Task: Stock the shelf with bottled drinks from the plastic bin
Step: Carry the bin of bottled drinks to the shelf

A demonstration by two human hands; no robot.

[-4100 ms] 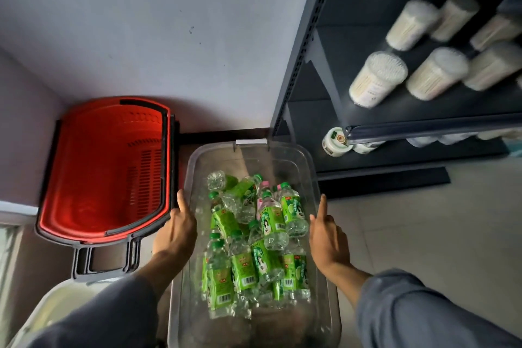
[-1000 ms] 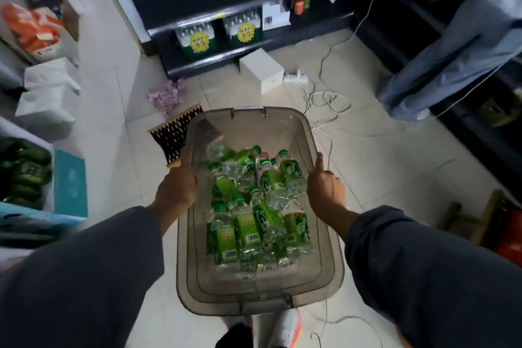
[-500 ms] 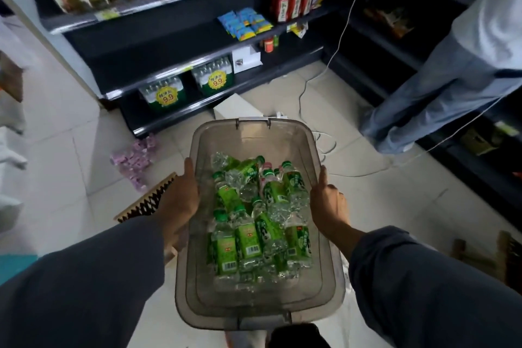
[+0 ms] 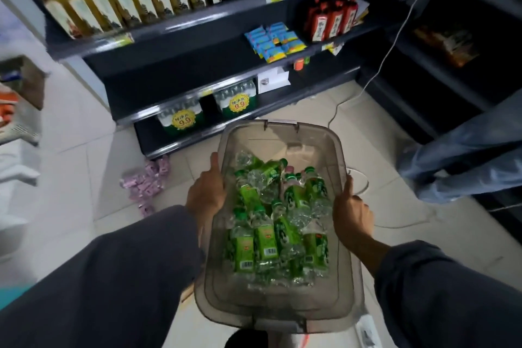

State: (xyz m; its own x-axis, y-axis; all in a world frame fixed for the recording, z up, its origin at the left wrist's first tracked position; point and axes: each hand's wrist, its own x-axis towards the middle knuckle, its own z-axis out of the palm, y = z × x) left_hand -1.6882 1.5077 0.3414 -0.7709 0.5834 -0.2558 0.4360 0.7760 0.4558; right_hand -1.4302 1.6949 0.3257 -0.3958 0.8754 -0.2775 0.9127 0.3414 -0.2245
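Note:
I carry a clear grey plastic bin (image 4: 282, 133) above the floor in front of me. Several small bottles with green labels (image 4: 265, 237) lie jumbled inside it. My left hand (image 4: 204, 195) grips the bin's left rim, thumb on top. My right hand (image 4: 351, 215) grips the right rim the same way. A dark shelf unit (image 4: 197, 22) stands ahead, its middle shelf (image 4: 175, 68) largely bare on the left.
Tall bottles (image 4: 135, 0) fill the upper shelf; water packs with 9.9 tags (image 4: 183, 118) sit on the bottom one. Pink packets (image 4: 147, 183) lie on the floor at left. A person's legs in jeans (image 4: 466, 158) stand right, white cables (image 4: 367, 87) trailing nearby.
I have turned away from the red basket and walked with the bin towards the dark shelf unit, which is now closer and higher in view. Both hands keep their grip.

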